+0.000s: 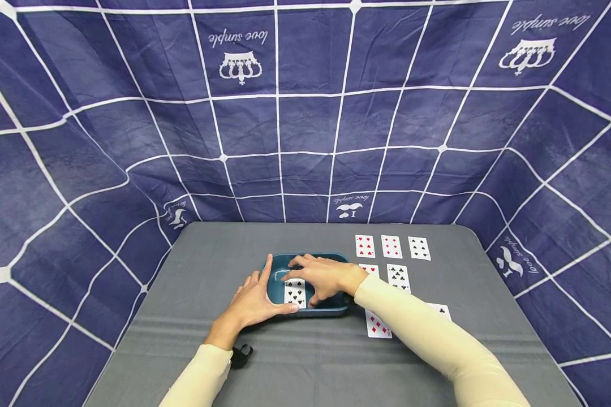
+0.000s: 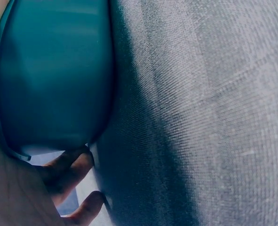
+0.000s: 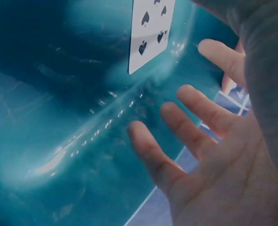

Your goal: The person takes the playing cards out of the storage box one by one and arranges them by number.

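A teal plastic basin (image 1: pixel 305 312) stands on the grey table. My left hand (image 1: pixel 249 299) grips its left end, with the thumb along the near rim and the index finger up the left side. In the left wrist view, fingers (image 2: pixel 75 174) reach round beyond the basin wall (image 2: pixel 54 75). Inside the basin a spade playing card (image 1: pixel 295 293) lies face up at the left. My right hand (image 1: pixel 328 277) is over the basin, fingers spread and bent downward. The right wrist view shows no card between those fingers, and the spade card (image 3: pixel 150 35) lies apart from them.
Face-up cards lie right of the basin: a heart card (image 1: pixel 365 246), a diamond card (image 1: pixel 391 247), a black-suited card (image 1: pixel 419 248) and a club card (image 1: pixel 398 276). The right forearm passes over others, including a diamond card (image 1: pixel 377 326). A black strap (image 1: pixel 241 356) sits by the left wrist.
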A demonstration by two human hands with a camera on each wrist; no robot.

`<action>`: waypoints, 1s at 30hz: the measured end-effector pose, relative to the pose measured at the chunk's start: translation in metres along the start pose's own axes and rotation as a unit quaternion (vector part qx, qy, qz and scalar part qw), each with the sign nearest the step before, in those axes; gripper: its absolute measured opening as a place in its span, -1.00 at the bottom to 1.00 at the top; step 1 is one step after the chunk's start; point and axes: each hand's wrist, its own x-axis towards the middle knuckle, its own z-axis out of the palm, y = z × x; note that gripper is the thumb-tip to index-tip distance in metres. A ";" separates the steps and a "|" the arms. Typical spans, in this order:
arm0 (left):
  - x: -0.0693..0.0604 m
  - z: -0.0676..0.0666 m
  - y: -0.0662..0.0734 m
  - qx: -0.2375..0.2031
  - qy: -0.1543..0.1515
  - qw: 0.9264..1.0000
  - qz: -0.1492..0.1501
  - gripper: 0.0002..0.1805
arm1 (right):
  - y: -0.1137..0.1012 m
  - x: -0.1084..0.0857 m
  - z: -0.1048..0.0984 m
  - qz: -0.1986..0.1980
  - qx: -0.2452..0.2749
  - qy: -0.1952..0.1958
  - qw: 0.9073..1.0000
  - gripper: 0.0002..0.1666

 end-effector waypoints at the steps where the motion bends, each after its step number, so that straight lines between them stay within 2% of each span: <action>1: 0.000 0.000 0.000 0.000 0.000 1.000 -0.001 0.74 | -0.001 0.002 0.001 0.001 0.001 -0.007 1.000 0.15; 11: -0.002 0.001 -0.001 -0.008 -0.005 1.000 -0.007 0.75 | -0.005 0.021 0.008 -0.004 -0.018 -0.061 0.998 0.15; 22: 0.000 0.001 0.000 -0.005 -0.005 1.000 -0.009 0.75 | -0.007 0.025 0.009 -0.004 -0.044 -0.058 0.997 0.07; 30: -0.002 0.000 0.000 -0.010 -0.012 1.000 -0.009 0.74 | -0.011 0.026 0.008 -0.001 -0.036 -0.056 0.998 0.04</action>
